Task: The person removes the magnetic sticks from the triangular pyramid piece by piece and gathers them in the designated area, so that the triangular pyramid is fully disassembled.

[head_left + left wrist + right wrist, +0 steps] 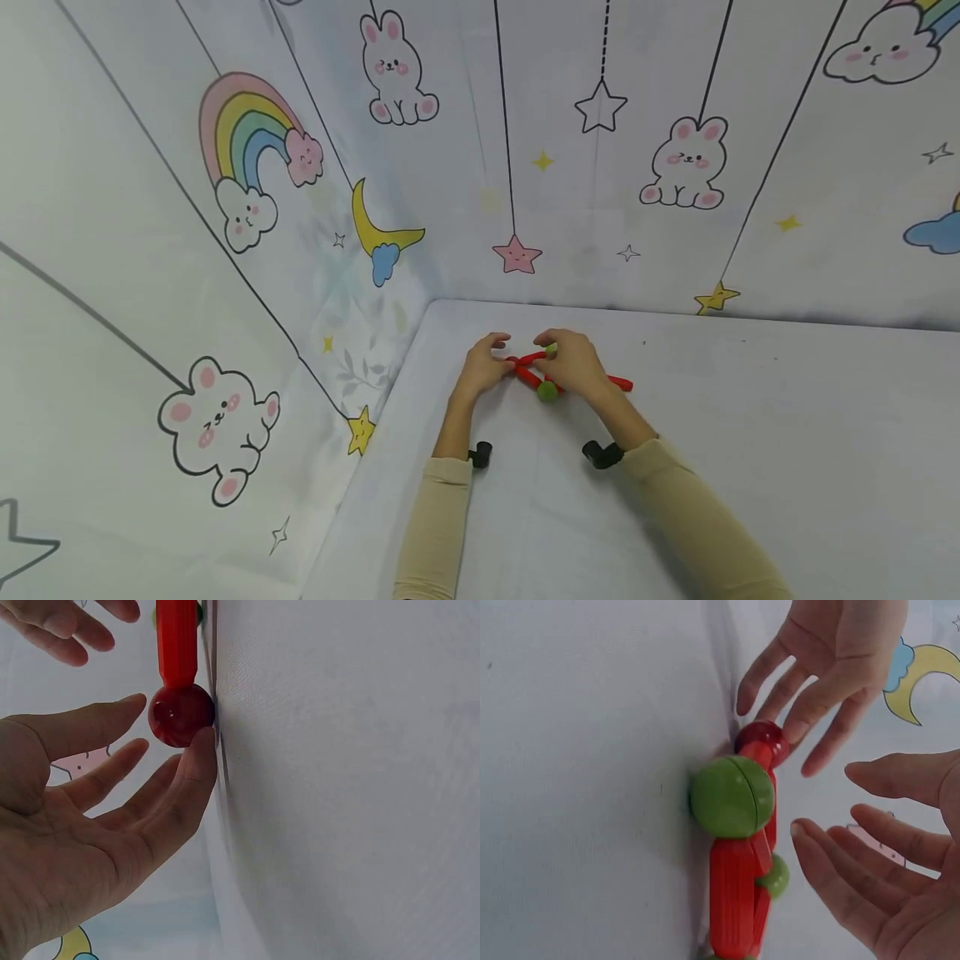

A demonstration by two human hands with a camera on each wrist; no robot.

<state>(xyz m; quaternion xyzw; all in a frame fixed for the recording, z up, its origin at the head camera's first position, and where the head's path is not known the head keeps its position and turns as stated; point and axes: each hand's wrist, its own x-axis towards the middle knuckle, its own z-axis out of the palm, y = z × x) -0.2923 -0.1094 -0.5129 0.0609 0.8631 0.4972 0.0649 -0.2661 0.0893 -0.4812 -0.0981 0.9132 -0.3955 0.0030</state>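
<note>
Near the tabletop's [750,467] far-left corner, the left hand [82,825] touches the red ball [181,715] with relaxed fingers while the right hand [900,877] hovers spread beside the green ball [731,796], apparently mid-assembly; next comes a steadying grip on a red rod [733,900].

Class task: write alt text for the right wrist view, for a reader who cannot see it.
A toy of red rods and green balls lies on a white table, ending in a red ball. The left hand's straight fingertips touch that ball; the right hand hovers open beside the rods.
</note>
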